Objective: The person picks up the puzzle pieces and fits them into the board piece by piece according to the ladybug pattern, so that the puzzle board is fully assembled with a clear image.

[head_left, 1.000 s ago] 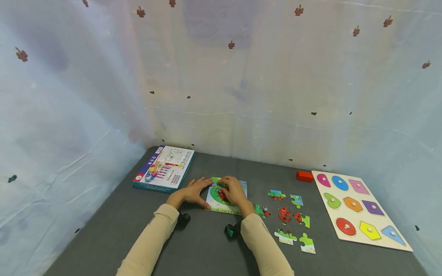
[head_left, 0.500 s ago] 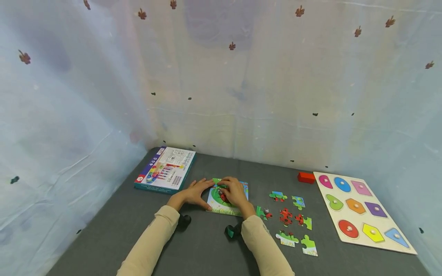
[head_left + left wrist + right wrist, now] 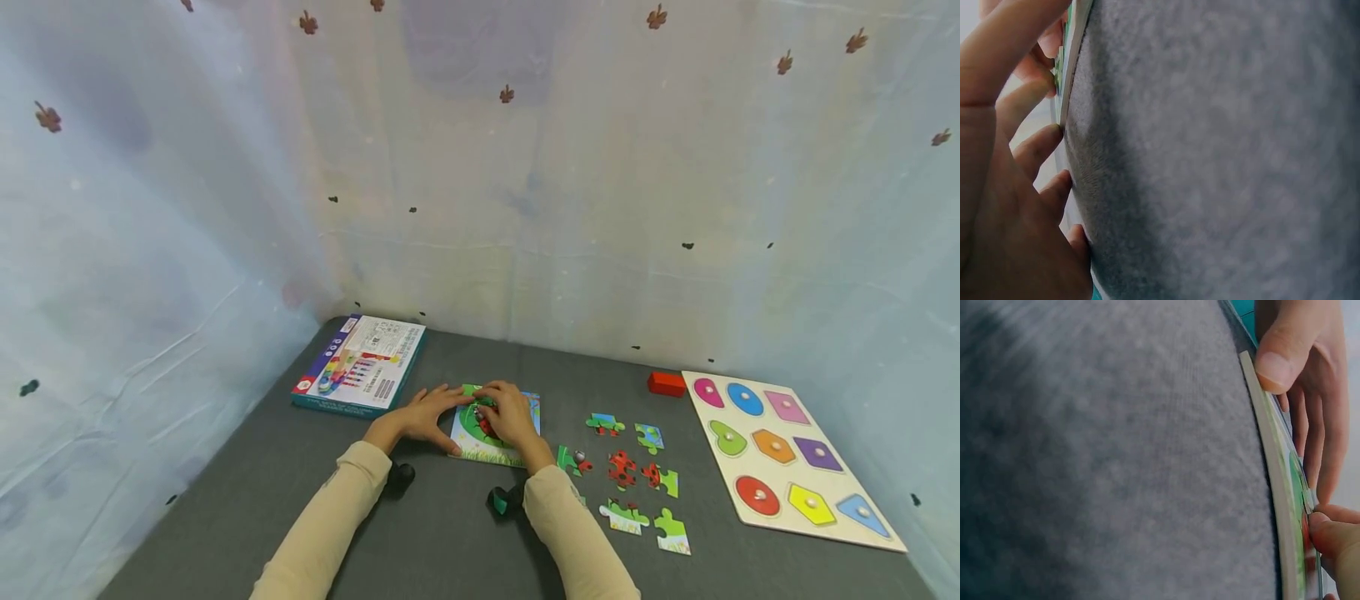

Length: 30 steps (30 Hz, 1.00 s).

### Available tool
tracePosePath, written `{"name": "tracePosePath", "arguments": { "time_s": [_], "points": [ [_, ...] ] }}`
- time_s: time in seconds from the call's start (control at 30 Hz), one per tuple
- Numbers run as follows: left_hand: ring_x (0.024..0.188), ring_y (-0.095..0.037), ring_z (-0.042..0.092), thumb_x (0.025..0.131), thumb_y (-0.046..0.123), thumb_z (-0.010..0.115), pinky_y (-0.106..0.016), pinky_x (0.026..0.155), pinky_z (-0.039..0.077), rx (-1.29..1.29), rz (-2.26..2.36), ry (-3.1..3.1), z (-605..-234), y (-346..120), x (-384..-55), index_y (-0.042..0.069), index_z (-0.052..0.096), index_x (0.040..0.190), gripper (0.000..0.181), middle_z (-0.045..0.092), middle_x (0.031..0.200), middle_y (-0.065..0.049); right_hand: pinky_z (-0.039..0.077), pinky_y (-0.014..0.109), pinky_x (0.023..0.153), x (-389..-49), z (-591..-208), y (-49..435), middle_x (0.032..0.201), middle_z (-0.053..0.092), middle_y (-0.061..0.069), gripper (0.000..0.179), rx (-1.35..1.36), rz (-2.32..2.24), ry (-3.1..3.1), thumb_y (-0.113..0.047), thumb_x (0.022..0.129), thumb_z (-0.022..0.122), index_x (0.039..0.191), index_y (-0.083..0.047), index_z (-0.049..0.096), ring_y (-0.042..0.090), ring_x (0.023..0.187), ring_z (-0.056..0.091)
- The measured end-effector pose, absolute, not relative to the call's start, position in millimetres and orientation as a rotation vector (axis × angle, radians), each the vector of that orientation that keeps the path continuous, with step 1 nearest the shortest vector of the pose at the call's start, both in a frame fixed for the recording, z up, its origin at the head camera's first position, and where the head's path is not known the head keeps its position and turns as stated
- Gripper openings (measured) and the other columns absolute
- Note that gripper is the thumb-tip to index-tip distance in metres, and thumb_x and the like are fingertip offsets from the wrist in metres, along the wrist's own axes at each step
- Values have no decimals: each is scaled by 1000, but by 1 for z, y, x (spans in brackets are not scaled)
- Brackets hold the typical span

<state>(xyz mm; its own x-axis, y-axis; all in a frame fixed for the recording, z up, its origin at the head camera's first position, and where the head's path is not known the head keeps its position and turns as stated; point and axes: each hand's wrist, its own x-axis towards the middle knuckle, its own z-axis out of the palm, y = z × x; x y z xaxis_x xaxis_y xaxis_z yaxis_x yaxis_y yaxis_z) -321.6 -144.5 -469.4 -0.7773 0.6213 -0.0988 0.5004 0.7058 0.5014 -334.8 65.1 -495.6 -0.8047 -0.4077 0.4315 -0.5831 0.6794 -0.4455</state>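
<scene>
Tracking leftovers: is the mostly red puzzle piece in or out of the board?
Out: the piece lies on the table, apart from the board.

Bench (image 3: 431,542): had a dark grey, fuzzy-looking top.
Far left corner: a printed box (image 3: 367,367) lay flat, its teal side showing.
Middle: a picture board (image 3: 495,455) lay face up, about midway between the left and right edges.
Right of middle: loose puzzle pieces (image 3: 622,469) lay scattered towards the right edge, seven showing plainly.
Far edge: a red block (image 3: 667,383) sat near it, towards the far right corner.
Right edge: a cream shape board (image 3: 787,475) lay along it, just beside the block.
</scene>
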Motion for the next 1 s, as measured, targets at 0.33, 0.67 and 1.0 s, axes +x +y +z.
{"name": "tracePosePath", "arguments": {
  "time_s": [0.33,0.67,1.0],
  "points": [
    [140,-39,12,72,53,74,-62,107,7,918,553,2666,-467,-143,-324,17,34,146,91,20,153,-15,43,53,89,-334,-489,71,120,57,15,28,903,803,-2676,-10,89,63,116,-4,64,34,109,53],
    [139,-43,10,72,49,76,-65,105,6,954,535,2664,-464,-141,-325,14,35,145,90,18,154,-11,44,51,91,-332,-454,135,130,50,19,42,1048,995,-2584,-3,87,63,128,0,54,36,118,49],
    [139,-42,9,70,48,78,-64,106,5,944,567,2655,-466,-141,-327,15,37,144,91,24,153,-6,44,51,90,-315,-443,225,126,54,17,43,947,956,-2552,0,84,66,125,-1,56,35,117,50]
  ]
}}
